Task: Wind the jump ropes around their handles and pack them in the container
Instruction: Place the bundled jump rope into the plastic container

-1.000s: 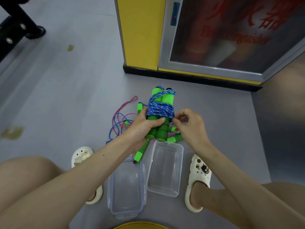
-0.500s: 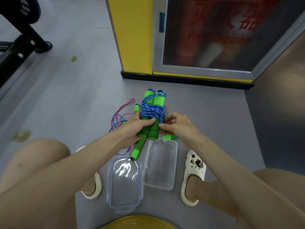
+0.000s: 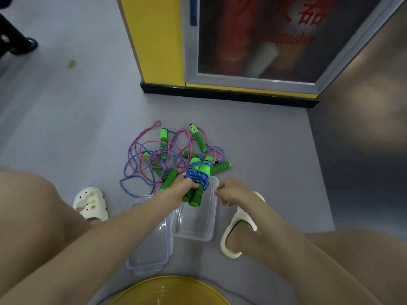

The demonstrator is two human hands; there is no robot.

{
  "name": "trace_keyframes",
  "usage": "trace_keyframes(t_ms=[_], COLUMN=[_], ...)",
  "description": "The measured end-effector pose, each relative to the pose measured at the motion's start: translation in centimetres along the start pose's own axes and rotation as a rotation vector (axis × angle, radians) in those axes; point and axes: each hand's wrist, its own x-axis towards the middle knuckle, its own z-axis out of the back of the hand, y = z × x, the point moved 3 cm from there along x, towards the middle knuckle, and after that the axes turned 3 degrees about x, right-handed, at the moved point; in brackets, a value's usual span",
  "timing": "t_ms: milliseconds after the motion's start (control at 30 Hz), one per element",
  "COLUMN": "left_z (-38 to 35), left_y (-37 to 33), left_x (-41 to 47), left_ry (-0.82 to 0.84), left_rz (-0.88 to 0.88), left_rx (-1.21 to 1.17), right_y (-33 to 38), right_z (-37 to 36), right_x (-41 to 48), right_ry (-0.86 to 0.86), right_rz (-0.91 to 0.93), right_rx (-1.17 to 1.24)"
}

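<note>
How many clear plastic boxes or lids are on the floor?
2. One clear container lies below the rope bundle that the left hand grips; the other clear piece, perhaps its lid, lies beside it on the person's left, partly under the forearm.

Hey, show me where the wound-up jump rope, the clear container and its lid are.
wound jump rope point(image 3: 197, 176): head view, on the blue coils round the handles.
container point(image 3: 195, 227): head view, on its bare clear floor.
lid point(image 3: 154, 252): head view, on its clear middle panel.
</note>
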Motion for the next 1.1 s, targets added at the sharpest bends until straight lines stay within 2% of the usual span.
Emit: trace_keyframes(t_ms=[133, 233, 400, 567, 667, 733, 833, 900, 1000, 1100], left_z=[-1.7, -2.4, -3.6, -4.6, -5.4, -5.5, -5.3, -5.2, -5.3, -5.3], left_y=[5.4, 8.2, 10.9, 12.6, 13.6, 13.9, 14.8, 15.0, 14.8, 14.6], left_x=[3.1, 5.0, 8.3, 10.8, 12.1, 12.8, 14.5, 14.8, 14.7, 14.5], left_ry=[-0.008, -0.042, -0.056, -0.061, -0.002, -0.038, -0.156, -0.220, -0.225, -0.162], left_rz=[0.151, 0.197, 0.192, 0.148, 0.158, 0.116, 0.013, -0.012, -0.010, -0.035], left_rx=[-0.021, -0.055, -0.101, -0.119, -0.118, 0.000, 0.371, 0.517, 0.506, 0.570], right_y=[-2.0, -4.7, -7.6, -8.0, -8.1, -8.0, -8.0, -8.1, -8.1, -8.3], right_z=[-1.7, -4.0, -7.5, -9.9, -10.2, -10.5, -11.5, -12.0, -12.1, -11.9], right_x=[3.2, 5.4, 8.0, 10.0, 10.6, 10.5, 10.6, 10.5, 10.3, 10.4], right_ry=[-0.062, -0.119, -0.098, -0.113, -0.193, -0.234, -0.261, -0.288, -0.293, -0.261], right_rz=[-0.070, -0.161, -0.282, -0.262, -0.278, -0.285, -0.265, -0.249, -0.249, -0.247], right_rx=[0.027, 0.039, 0.136, 0.162, 0.182, 0.192, 0.190, 0.182, 0.158, 0.128])
